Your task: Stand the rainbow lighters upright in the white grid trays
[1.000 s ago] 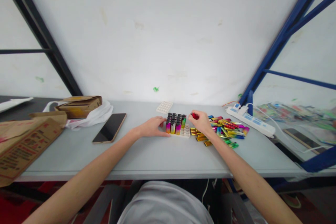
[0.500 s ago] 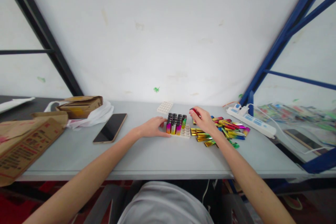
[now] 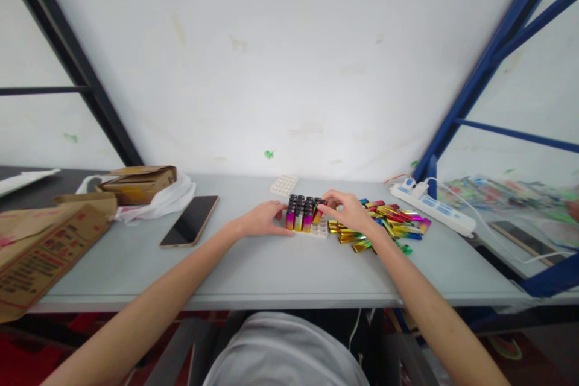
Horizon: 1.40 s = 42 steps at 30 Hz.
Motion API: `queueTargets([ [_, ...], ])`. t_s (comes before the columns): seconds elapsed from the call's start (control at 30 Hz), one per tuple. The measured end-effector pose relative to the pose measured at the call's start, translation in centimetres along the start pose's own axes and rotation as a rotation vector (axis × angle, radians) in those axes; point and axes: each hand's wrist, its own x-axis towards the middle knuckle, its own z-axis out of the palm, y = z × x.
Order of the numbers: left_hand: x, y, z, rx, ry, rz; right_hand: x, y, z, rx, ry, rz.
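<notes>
Several shiny lighters (image 3: 299, 214) with black tops stand upright in rows in a white tray (image 3: 312, 233) with square sockets. My left hand (image 3: 265, 219) rests at the tray's left side, thumb and fingers curved around its edge. In my right hand (image 3: 347, 210) a red lighter (image 3: 321, 210) is pinched at the right end of the rows, slightly tilted; its lower end is at the sockets, and I cannot tell whether it sits in one. Right of the tray lies a loose pile of metallic coloured lighters (image 3: 391, 221), partly hidden by my right wrist.
A second white socketed tray (image 3: 284, 184) lies near the wall. To the left are a phone (image 3: 190, 221), a white plastic bag (image 3: 178, 193) and cardboard boxes (image 3: 58, 241). A white power strip (image 3: 434, 210) with cables runs along the right, beside a blue metal frame (image 3: 479, 72).
My right hand has moved left with the red lighter, from above the pile to the right end of the rows in the tray. My left hand has stayed in place.
</notes>
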Motion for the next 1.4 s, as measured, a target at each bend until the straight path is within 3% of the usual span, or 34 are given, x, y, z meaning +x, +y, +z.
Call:
queueTargets([
  [0.63,0.0,-0.1,0.0,-0.005,0.003,0.012,0.1,0.2,-0.6,-0.001,-0.028,-0.031],
  [0.93,0.0,0.0,-0.1,-0.032,0.004,0.011,0.2,0.7,0.6,-0.075,-0.078,-0.014],
  [1.07,0.0,0.0,0.0,-0.012,0.003,0.004,0.2,1.2,-0.8,-0.066,0.012,0.026],
  [1.17,0.1,0.0,0.0,0.003,-0.002,0.012,0.3,2.5,-1.9,-0.182,0.162,0.065],
  [1.23,0.1,0.0,0.1,0.007,-0.003,0.014,0.4,3.7,-2.1,-0.32,0.191,0.076],
  [1.4,0.1,-0.1,0.0,0.006,0.004,0.009,0.4,5.5,-0.6,-0.612,0.04,0.232],
])
